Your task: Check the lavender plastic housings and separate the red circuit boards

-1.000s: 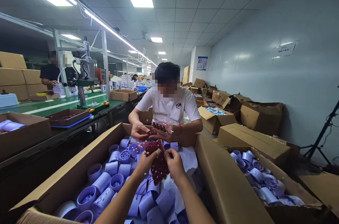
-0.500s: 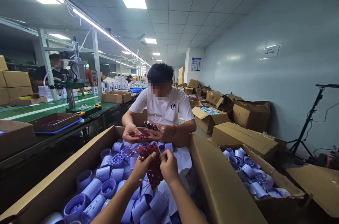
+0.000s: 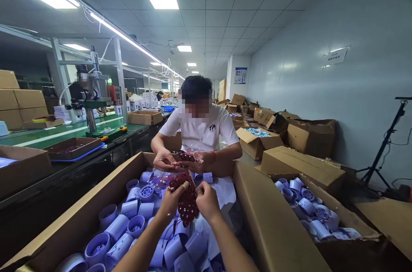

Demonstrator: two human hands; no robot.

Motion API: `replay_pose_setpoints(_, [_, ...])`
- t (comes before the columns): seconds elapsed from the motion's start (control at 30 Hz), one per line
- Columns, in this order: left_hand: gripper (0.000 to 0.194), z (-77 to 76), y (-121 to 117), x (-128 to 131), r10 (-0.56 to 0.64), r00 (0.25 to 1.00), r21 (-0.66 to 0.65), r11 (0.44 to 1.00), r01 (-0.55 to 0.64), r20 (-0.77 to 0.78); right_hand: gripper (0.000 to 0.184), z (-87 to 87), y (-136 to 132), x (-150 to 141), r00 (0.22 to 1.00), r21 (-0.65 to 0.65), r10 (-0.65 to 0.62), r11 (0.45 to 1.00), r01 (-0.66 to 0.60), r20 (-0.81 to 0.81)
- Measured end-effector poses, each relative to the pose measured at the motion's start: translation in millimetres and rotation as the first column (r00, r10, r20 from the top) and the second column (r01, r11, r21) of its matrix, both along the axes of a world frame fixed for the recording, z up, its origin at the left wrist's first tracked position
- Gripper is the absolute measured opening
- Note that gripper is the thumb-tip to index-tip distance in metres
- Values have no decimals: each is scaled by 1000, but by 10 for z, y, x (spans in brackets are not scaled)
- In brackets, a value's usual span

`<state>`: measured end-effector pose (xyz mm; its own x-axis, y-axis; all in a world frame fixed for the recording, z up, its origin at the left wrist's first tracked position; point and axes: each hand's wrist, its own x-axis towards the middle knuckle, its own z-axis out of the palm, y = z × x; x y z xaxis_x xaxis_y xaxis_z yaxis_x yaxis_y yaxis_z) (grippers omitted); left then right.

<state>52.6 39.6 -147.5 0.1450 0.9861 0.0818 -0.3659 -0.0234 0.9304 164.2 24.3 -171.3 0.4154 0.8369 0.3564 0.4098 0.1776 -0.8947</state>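
My left hand (image 3: 173,198) is closed on a dark red perforated panel (image 3: 188,208), thumb on its face. The panel looks like a sheet of small circuit boards, dotted with white bits. Thin pinkish wires (image 3: 162,181) trail from its upper left. At the panel's right edge, my right hand (image 3: 207,200) is closed in a pinch; whatever its fingertips hold is hidden. Below both hands, many lilac-white plastic cups (image 3: 116,228) lie loose in a large cardboard box (image 3: 262,210). Some show a spoked end.
Across the box, a person (image 3: 199,128) in a white T-shirt handles a similar wired dark red bundle (image 3: 188,157). A second box of cups (image 3: 309,207) stands to the right. On the left runs a green workbench (image 3: 111,134) with a press machine (image 3: 96,92).
The view has turned slightly left. My hands stay at the panel in nearly the same pose. The other person's hands have come closer together around their bundle.
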Motion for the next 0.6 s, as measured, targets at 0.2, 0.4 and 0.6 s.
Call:
replay_pose_setpoints(0.2, [35,-107,-11,61,-9,1000,-29,1000,10,23,17,18,-61,-25,969,86,-152,987,137,196])
replay_pose_setpoints(0.4, [37,-80,-36,79,1,998,-50,999,1,56,22,17,-46,-48,944,95,-188,981,169,270])
replay_pose_setpoints(0.6, [35,-95,-47,99,39,994,-73,997,-32,98,22,17,-60,-56,932,119,-205,977,177,299])
